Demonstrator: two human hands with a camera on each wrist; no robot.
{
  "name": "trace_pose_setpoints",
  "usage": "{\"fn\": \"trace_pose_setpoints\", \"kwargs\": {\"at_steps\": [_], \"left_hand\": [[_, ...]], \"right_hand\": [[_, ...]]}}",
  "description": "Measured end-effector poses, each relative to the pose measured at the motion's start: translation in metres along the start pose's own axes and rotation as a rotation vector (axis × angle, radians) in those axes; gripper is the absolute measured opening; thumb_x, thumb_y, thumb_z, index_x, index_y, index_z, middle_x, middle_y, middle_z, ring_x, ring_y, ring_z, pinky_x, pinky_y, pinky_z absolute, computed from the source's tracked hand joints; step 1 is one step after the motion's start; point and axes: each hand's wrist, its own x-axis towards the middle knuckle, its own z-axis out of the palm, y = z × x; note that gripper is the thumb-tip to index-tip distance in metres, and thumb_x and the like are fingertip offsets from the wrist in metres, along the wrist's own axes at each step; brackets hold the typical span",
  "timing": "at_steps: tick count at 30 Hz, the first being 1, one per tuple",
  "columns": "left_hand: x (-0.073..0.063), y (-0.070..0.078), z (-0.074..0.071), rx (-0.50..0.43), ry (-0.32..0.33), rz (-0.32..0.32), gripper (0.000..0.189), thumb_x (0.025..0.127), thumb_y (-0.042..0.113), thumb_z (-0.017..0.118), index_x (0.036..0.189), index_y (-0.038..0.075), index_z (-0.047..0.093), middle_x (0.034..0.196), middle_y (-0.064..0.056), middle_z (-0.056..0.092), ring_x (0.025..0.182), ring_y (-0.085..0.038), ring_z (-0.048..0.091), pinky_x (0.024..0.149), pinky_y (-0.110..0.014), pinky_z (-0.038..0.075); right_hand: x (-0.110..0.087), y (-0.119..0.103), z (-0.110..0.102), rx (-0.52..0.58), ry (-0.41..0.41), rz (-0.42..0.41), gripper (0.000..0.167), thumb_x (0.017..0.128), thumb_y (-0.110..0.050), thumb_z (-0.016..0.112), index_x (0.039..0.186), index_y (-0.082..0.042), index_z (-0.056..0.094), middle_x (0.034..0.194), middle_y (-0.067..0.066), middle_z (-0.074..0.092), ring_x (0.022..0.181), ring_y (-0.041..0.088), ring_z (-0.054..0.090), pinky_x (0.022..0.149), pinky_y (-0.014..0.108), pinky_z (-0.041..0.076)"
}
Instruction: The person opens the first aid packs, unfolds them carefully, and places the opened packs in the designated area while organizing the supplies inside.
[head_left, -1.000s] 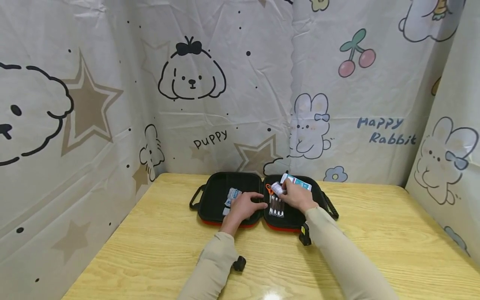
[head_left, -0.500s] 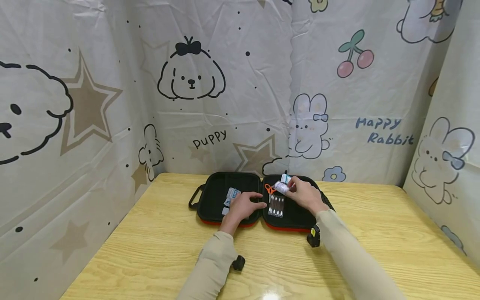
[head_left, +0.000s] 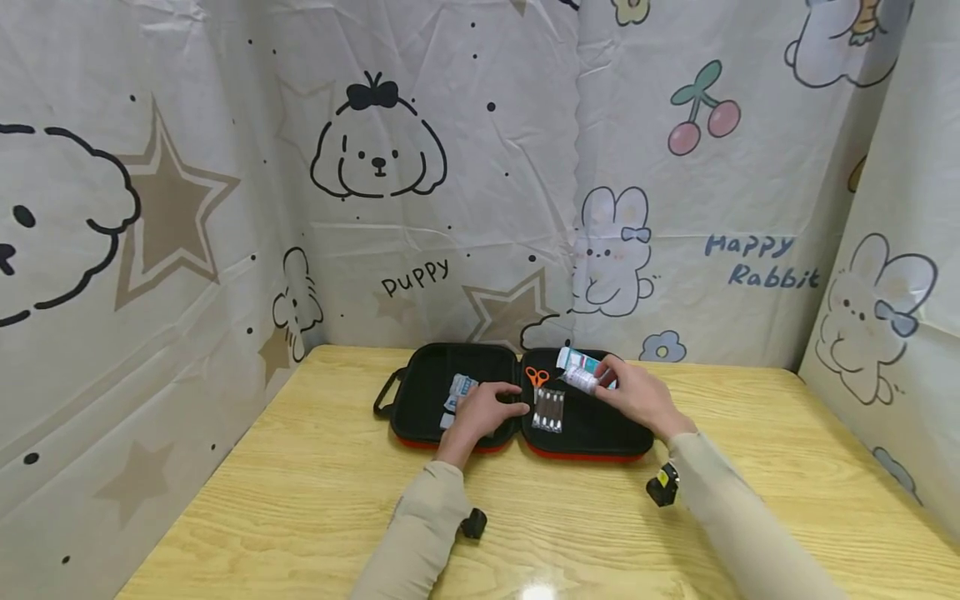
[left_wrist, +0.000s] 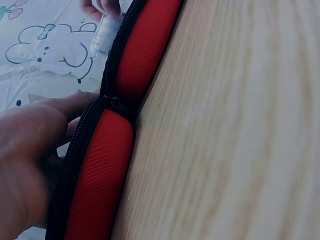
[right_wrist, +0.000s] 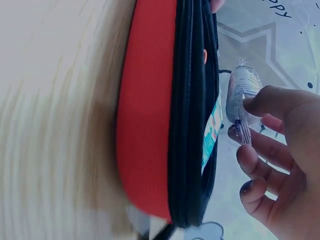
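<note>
A zippered case with black lining and a red shell lies open flat, its left half point(head_left: 418, 404) and right half point(head_left: 600, 433) side by side. Above the right half, my right hand point(head_left: 639, 397) pinches a small white bandage roll in clear plastic point(right_wrist: 245, 82) between thumb and fingers. Below the roll is a white-and-teal packet point(head_left: 573, 358). Orange-handled scissors point(head_left: 537, 377) and a clear pack of cotton swabs point(head_left: 549, 411) lie near the hinge. My left hand point(head_left: 482, 412) rests at the left half with relaxed fingers, holding nothing visible, partly covering small white-and-blue packets point(head_left: 461, 387).
The case stands at the far side of a light wooden table point(head_left: 555, 517), close to a printed curtain point(head_left: 420, 233). A carrying handle point(head_left: 386, 396) sticks out at the case's left. Black wrist cameras hang under both sleeves, the right camera point(head_left: 663, 485) near the case's front corner.
My right hand has moved to the right with the bandage roll, uncovering the scissors and swabs more. The left hand stays where it was. The head view has shifted slightly.
</note>
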Motion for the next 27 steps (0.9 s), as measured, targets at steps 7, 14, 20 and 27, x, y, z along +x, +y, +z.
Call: {"fn": "trace_pose_setpoints", "kwargs": {"at_steps": [7, 14, 20, 27], "left_hand": [[0.002, -0.002, 0.0, 0.011, -0.001, -0.001, 0.04, 0.087, 0.043, 0.074, 0.123, 0.025, 0.071, 0.136, -0.006, 0.063, 0.131, -0.036, 0.047, 0.108, -0.06, 0.027], [0.002, -0.005, -0.002, 0.002, 0.007, 0.0, 0.04, 0.086, 0.044, 0.074, 0.122, 0.026, 0.072, 0.136, -0.007, 0.063, 0.131, -0.038, 0.046, 0.107, -0.06, 0.027], [0.002, -0.004, -0.002, 0.007, 0.007, 0.004, 0.041, 0.086, 0.044, 0.074, 0.122, 0.025, 0.072, 0.136, -0.006, 0.063, 0.13, -0.037, 0.047, 0.107, -0.061, 0.028], [0.0, -0.002, 0.001, 0.014, -0.007, 0.001, 0.041, 0.087, 0.043, 0.073, 0.123, 0.025, 0.071, 0.137, -0.007, 0.062, 0.131, -0.037, 0.048, 0.108, -0.061, 0.027]], "right_hand": [[-0.015, 0.006, -0.015, -0.043, -0.015, -0.057, 0.021, 0.087, -0.028, 0.07, 0.102, -0.016, 0.064, 0.096, 0.003, 0.072, 0.083, 0.018, 0.065, 0.07, 0.038, 0.05], [-0.028, 0.014, -0.029, -0.071, -0.026, -0.068, 0.018, 0.085, -0.024, 0.07, 0.101, -0.015, 0.064, 0.093, 0.002, 0.072, 0.078, 0.016, 0.062, 0.064, 0.034, 0.046], [-0.038, 0.02, -0.038, -0.097, -0.056, -0.085, 0.018, 0.086, -0.024, 0.072, 0.1, -0.015, 0.064, 0.092, 0.002, 0.072, 0.077, 0.016, 0.061, 0.063, 0.033, 0.046], [-0.044, 0.023, -0.045, -0.117, -0.114, -0.084, 0.016, 0.085, -0.023, 0.073, 0.097, -0.016, 0.064, 0.092, 0.001, 0.071, 0.076, 0.015, 0.058, 0.063, 0.032, 0.044]]}}
